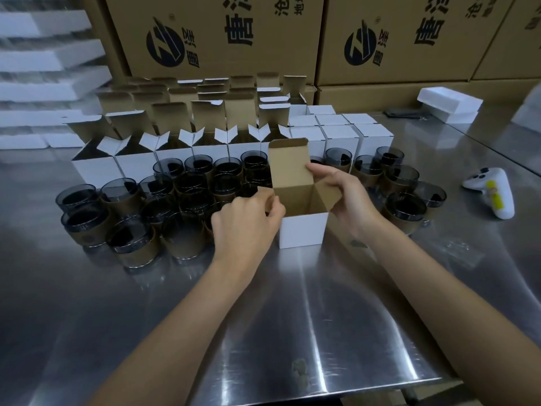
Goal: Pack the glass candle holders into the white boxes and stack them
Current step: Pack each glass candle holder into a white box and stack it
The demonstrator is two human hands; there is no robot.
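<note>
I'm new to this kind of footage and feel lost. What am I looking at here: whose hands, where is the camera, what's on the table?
There is no machine: a person works with bare hands, and the single picture comes from a camera worn on their head, looking down. On the steel table stand many glass candle holders in brown sleeves, open boxes behind them, and closed boxes at the back right. Behind rise brown cartons; a white controller lies to the right. The left hand and right hand each grip a flap of one white box, lid up; no glass shows inside.
</note>
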